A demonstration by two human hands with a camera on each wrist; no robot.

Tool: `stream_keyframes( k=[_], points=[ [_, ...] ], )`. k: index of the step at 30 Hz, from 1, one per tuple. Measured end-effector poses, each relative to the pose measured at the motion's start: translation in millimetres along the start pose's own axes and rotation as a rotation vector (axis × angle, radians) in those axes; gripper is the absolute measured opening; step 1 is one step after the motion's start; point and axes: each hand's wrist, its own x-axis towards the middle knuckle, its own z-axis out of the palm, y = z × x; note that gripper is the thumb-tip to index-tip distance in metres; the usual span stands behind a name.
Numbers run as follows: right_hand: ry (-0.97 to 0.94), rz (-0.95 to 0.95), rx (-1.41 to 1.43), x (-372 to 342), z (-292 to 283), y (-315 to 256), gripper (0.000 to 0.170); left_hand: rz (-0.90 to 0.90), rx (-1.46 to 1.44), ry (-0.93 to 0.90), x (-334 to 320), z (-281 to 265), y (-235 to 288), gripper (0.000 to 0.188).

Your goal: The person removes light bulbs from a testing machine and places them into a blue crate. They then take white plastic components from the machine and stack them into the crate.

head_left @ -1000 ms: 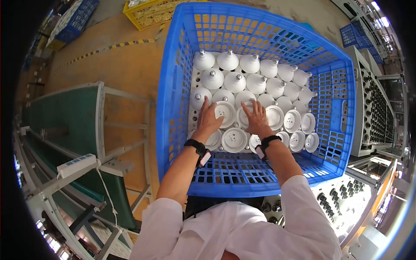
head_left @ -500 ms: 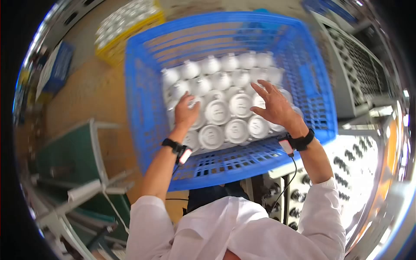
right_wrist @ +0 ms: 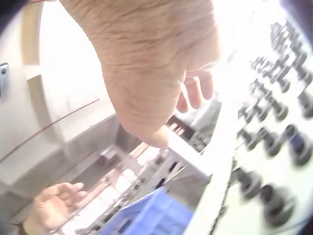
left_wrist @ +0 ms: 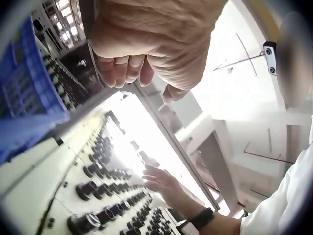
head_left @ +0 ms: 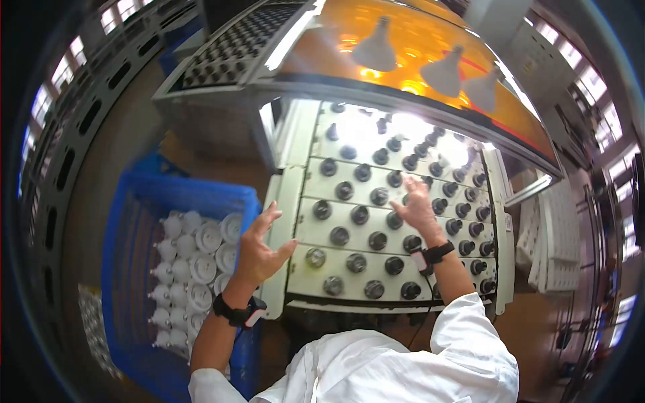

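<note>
Both hands are raised and hold nothing. In the head view the left hand [head_left: 261, 250] is over the gap between the blue crate [head_left: 195, 183] and a white panel [head_left: 349, 220] set with rows of dark sockets [head_left: 359, 215]; its fingers are loosely spread. Above the panel's middle hovers the right hand [head_left: 418, 209], thumb apart from the fingers. White cone-shaped lamps [head_left: 203, 269] lie in rows inside the crate. The left wrist view shows the left hand [left_wrist: 151, 44] with relaxed fingers; the right wrist view shows the right hand [right_wrist: 156, 68] likewise, beside blurred sockets [right_wrist: 274, 200].
An orange translucent hood [head_left: 416, 47] with bright lamps under it spans the panel's far side, and cone shapes show on it. Another socket rack [head_left: 235, 50] stands at the upper left. White perforated boards [head_left: 557, 235] lean at the right.
The view has swung from the crate to the socket panel, and the crate now sits at the left. Both hands have left the lamps in the crate, with nothing in them.
</note>
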Motion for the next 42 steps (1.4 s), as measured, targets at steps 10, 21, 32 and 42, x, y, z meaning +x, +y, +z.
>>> stream_keyframes(
  k=[10,21,32,42],
  points=[
    [-0.248,0.551,-0.278,109.1,-31.1,240.2,0.072,-0.003,0.354,-0.158,213.2,172.2,-2.6,0.078],
    [-0.142,0.440,-0.402,101.7,-32.8,210.0,0.051,-0.302,0.507,-0.571,313.7,239.4,-39.1,0.072],
    [-0.251,0.308,-0.435,106.3,0.5,308.6,0.051,-0.137,0.260,0.007,219.7,240.8,31.0,0.106],
    [-0.127,-0.048,-0.423,112.7,-10.7,308.7,0.065,-0.224,-0.007,0.347,-78.1,-5.9,32.8,0.116]
  ],
)
